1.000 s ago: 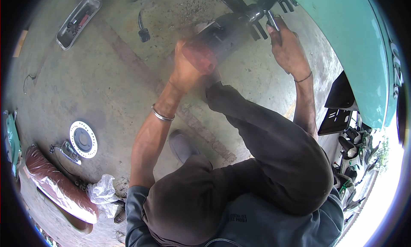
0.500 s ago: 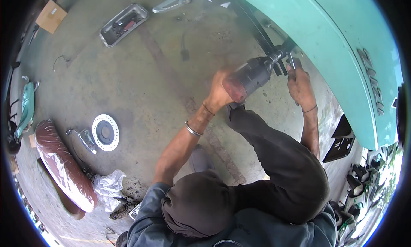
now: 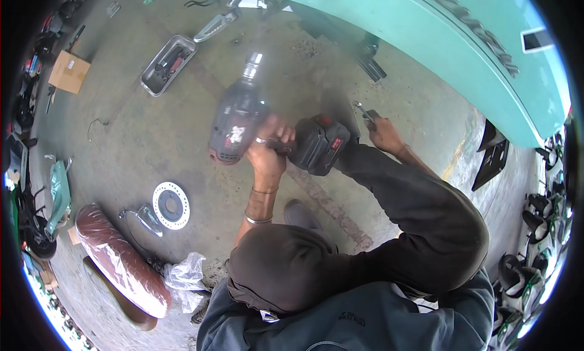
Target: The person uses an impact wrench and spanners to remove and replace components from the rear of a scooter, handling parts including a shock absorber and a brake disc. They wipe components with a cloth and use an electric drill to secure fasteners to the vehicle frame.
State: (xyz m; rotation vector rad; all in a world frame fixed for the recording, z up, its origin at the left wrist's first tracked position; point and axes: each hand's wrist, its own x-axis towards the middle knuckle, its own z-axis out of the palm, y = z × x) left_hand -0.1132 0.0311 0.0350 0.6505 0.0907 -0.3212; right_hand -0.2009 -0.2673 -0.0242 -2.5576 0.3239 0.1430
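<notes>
My left hand is closed around the handle of a dark cordless impact wrench. The tool lies on its side in the air, its silver socket pointing away from me and its battery toward my raised knee. Beyond that knee, my right hand grips a spanner whose metal end sticks out past the fingers. Both tools are apart from the mint-green vehicle body panel at the upper right. Dark metal parts show under the panel's edge, partly blurred.
A metal tray of tools and a cardboard box sit at the far left. Nearer lie a round perforated disc and a plastic-wrapped brown seat. A black plate-like part lies right, before a row of parked vehicles.
The impact wrench has come away from the parts under the green panel and swung left with my left hand. My right hand has drawn back with the spanner. The view has shifted too.
</notes>
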